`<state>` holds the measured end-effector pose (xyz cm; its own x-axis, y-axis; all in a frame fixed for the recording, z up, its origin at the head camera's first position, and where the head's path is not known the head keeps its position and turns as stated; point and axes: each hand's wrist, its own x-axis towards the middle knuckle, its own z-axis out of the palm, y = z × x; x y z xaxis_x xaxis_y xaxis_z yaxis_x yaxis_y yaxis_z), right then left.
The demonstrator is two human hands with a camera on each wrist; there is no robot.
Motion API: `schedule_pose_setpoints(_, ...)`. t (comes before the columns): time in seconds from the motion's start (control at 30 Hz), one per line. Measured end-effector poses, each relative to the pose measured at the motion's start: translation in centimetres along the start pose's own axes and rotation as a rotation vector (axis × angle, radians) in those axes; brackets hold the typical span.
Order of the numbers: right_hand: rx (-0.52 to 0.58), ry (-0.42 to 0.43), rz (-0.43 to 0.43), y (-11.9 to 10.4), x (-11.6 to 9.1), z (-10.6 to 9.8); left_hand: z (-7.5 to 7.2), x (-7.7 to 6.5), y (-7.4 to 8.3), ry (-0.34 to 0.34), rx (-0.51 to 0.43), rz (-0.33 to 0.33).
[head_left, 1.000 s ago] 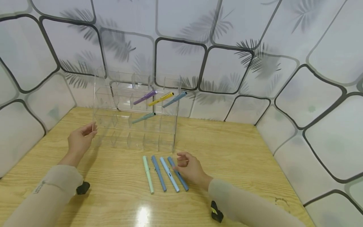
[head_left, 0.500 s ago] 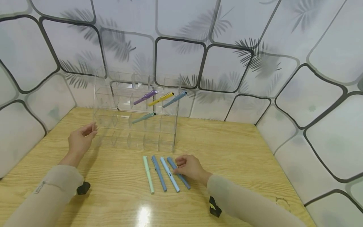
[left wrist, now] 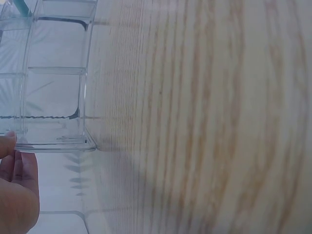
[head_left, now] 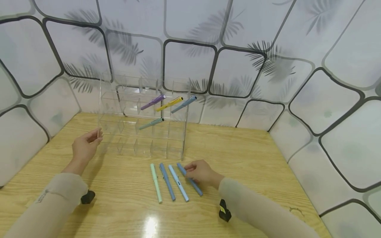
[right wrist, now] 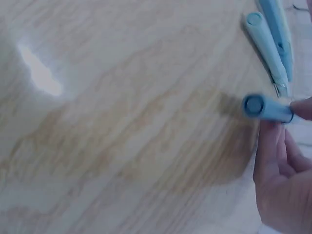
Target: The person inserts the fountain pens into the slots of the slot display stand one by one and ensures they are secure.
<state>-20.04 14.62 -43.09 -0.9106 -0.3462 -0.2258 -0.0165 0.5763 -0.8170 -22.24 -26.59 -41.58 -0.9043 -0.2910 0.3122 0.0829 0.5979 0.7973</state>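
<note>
My right hand point(head_left: 202, 172) pinches a dark blue pen point(head_left: 196, 187) between thumb and fingers. In the right wrist view that blue pen point(right wrist: 268, 108) points its end at the camera, over the table. My left hand point(head_left: 84, 146) grips the left side edge of a clear acrylic pen rack point(head_left: 144, 150); in the left wrist view thumb and fingers sit on either side of the rack's side panel point(left wrist: 58, 146). Left of the held pen lie a light blue pen point(head_left: 178, 183), another blue pen point(head_left: 167, 181) and a mint green pen point(head_left: 156, 183), side by side.
The rack's upper tier carries a purple pen point(head_left: 152, 102), a yellow pen point(head_left: 169, 103) and a blue pen point(head_left: 184, 104). A grey-green pen point(head_left: 151, 123) lies one tier lower. Patterned curtain walls point(head_left: 190, 66) border the wooden table point(head_left: 238, 152) at the back and sides.
My right hand has closed its fingers on the rightmost blue pen, which has shifted slightly right, away from the light blue one. The left hand stays on the rack.
</note>
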Motion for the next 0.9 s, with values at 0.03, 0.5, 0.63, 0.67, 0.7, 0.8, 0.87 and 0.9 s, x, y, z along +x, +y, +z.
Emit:
schedule_pose_setpoints(0.03, 0.022, -0.016, 0.000, 0.0, 0.0, -0.2, 0.0, 0.0, 0.0, 0.000, 0.003, 0.002)
schedule_pose_setpoints(0.5, 0.519, -0.317, -0.026, -0.2, 0.3, -2.3, 0.0, -0.1, 0.4, 0.011, 0.014, 0.007)
schedule_pose_setpoints(0.63, 0.615, -0.361, -0.036, -0.4, 0.1, -2.3, -0.1, -0.1, 0.4, 0.005, 0.010, 0.007)
schedule_pose_setpoints(0.67, 0.629, -0.364, -0.042, -0.4, 0.1, -2.3, -0.1, -0.1, 0.4, 0.004, 0.007, 0.007)
schedule_pose_setpoints(0.7, 0.644, -0.364, -0.046, -0.4, 0.1, -2.2, -0.1, -0.1, 0.4, 0.003, 0.005, 0.007)
schedule_pose_setpoints(0.8, 0.665, -0.336, -0.061, -0.5, 0.1, -2.1, -0.1, -0.1, 0.4, 0.004, -0.001, 0.011)
schedule_pose_setpoints(0.87, 0.664, -0.291, -0.074, -0.5, 0.1, -2.0, -0.1, -0.1, 0.4, 0.004, -0.008, 0.016)
schedule_pose_setpoints(0.9, 0.658, -0.262, -0.081, -0.5, 0.1, -2.0, -0.1, -0.1, 0.4, 0.003, -0.012, 0.018)
